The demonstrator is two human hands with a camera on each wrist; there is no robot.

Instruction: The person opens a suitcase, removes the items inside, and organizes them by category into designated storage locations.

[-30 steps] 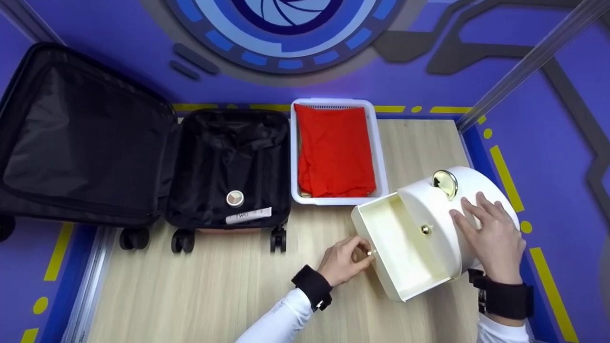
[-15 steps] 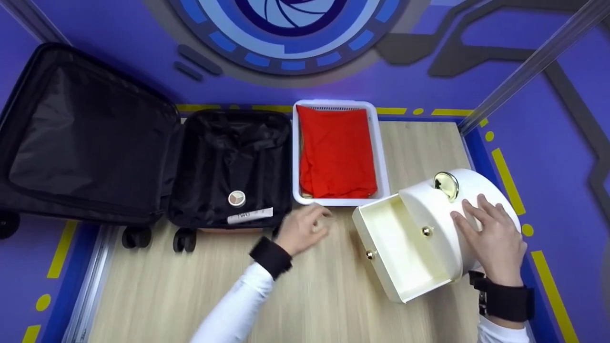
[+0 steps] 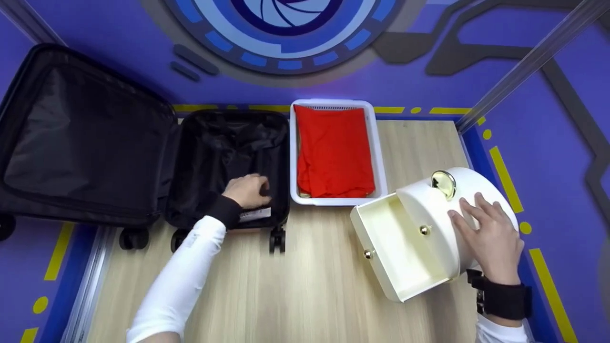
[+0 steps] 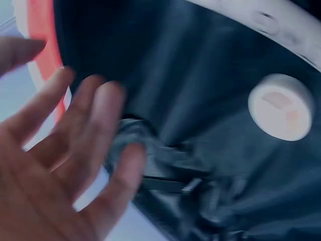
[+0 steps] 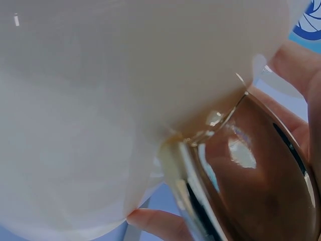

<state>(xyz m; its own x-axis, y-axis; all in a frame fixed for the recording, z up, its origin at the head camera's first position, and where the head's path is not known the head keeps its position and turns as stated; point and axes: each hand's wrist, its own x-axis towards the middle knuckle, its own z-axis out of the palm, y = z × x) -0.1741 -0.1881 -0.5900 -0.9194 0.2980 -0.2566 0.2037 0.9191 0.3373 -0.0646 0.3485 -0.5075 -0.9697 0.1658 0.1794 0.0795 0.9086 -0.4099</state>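
My left hand (image 3: pixel 247 191) is over the right half of an open black suitcase (image 3: pixel 214 138), fingers spread and slightly bent. Inside lies a round three-colour makeup palette (image 4: pixel 281 108), close to the hand but apart from it. The hand hides it in the head view. A white tube (image 3: pixel 256 214) with dark lettering lies near the suitcase's front edge. My right hand (image 3: pixel 493 238) rests with spread fingers on the curved top of a white drawer box (image 3: pixel 431 205). Its drawer (image 3: pixel 395 247) is pulled out, with a gold knob (image 3: pixel 368 254) in front. A shiny gold part (image 5: pixel 256 165) shows near the right fingers.
A white basket (image 3: pixel 380 166) with folded red cloth (image 3: pixel 336 152) stands between suitcase and drawer box. The suitcase lid (image 3: pixel 86 138) leans back at the left. Purple walls (image 3: pixel 333 88) enclose the wooden tabletop (image 3: pixel 305 286) at the back and sides.
My left hand has let go of the drawer knob and moved left, over the suitcase. The right hand has stayed on the drawer box, and the drawer still stands out.
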